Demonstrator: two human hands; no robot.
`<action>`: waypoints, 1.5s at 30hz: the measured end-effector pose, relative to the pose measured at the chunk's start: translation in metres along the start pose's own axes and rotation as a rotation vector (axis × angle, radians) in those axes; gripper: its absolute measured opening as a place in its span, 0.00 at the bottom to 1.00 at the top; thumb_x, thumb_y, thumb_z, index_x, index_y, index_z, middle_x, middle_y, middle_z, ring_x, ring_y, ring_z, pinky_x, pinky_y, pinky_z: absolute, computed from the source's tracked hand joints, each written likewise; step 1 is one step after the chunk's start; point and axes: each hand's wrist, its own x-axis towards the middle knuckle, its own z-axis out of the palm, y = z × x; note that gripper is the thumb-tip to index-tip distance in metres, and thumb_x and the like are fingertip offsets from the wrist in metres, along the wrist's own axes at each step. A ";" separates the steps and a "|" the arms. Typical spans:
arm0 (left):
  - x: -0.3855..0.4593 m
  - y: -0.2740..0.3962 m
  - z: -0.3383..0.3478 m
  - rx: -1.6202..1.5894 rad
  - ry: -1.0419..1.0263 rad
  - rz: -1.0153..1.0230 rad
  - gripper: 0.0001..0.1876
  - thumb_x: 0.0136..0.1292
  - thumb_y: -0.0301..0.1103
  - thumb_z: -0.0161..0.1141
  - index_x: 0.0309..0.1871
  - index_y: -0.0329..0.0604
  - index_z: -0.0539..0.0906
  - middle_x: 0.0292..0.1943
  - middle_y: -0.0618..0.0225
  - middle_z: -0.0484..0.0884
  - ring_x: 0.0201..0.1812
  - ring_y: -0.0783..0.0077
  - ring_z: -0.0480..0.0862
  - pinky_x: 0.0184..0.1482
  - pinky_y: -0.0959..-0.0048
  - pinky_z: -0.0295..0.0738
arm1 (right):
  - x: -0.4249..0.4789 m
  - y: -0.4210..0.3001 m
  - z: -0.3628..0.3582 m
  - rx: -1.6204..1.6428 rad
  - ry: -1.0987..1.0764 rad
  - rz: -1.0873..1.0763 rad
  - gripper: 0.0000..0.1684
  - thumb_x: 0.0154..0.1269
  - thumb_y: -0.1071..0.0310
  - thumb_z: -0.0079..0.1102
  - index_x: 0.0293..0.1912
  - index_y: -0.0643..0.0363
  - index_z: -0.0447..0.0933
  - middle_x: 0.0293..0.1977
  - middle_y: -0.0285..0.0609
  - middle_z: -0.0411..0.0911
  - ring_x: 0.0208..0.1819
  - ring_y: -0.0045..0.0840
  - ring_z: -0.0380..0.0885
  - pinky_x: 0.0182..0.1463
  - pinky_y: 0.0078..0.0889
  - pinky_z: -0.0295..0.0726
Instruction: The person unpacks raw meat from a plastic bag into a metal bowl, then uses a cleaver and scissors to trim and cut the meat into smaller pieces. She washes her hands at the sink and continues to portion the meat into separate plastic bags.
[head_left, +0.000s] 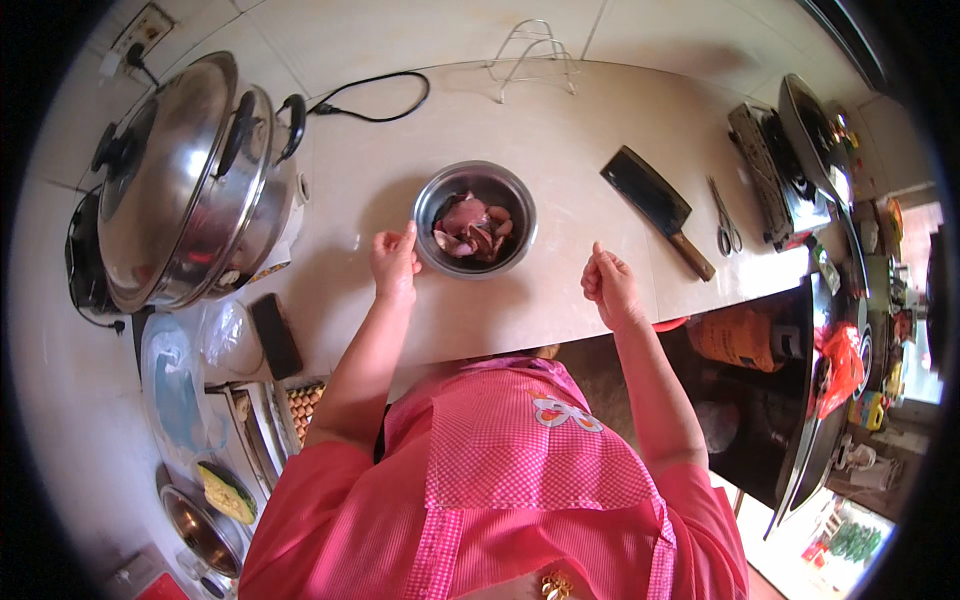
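A round stainless steel bowl (529, 225) stands on the counter before me, holding raw pieces of meat (469, 225), pinkish and dark red. My left hand (395, 262) is at the bowl's left side, fingers curled and thumb pointing up by the rim; whether it touches the metal is unclear. Well to the bowl's right, my right hand (611, 283) hovers near the counter's front edge, fingers folded in, with nothing visible in it. A cleaver (649, 193) with a dark blade and wooden handle lies beyond it. Beside the cleaver are metal scissors (724, 225).
A large lidded steel steamer pot (187, 180) occupies the left, near a black power cord (375, 118). A dark phone (276, 335) lies at the front left. At the back stands a wire rack (532, 60). A wok (810, 142) sits on a portable stove (772, 180) at right.
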 end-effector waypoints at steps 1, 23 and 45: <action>0.002 -0.006 -0.001 0.035 -0.007 0.001 0.17 0.56 0.40 0.68 0.36 0.47 0.69 0.24 0.76 0.67 0.17 0.84 0.65 0.15 0.84 0.60 | -0.006 0.000 -0.004 0.014 0.027 -0.006 0.18 0.69 0.53 0.50 0.26 0.51 0.66 0.17 0.28 0.61 0.17 0.14 0.60 0.19 0.17 0.57; -0.291 -0.123 0.253 0.387 -1.266 -0.079 0.08 0.70 0.37 0.51 0.38 0.43 0.75 0.20 0.77 0.68 0.19 0.86 0.66 0.19 0.86 0.60 | -0.306 0.085 -0.244 0.465 0.589 -0.281 0.17 0.71 0.54 0.47 0.31 0.55 0.71 0.19 0.28 0.64 0.19 0.13 0.60 0.21 0.18 0.60; -0.712 -0.321 0.397 0.733 -2.469 0.000 0.37 0.51 0.24 0.67 0.66 0.54 0.66 0.67 0.69 0.54 0.61 0.65 0.63 0.61 0.68 0.64 | -0.633 0.241 -0.305 0.870 2.230 -0.676 0.10 0.65 0.66 0.54 0.46 0.54 0.71 0.26 0.28 0.70 0.25 0.10 0.69 0.21 0.11 0.65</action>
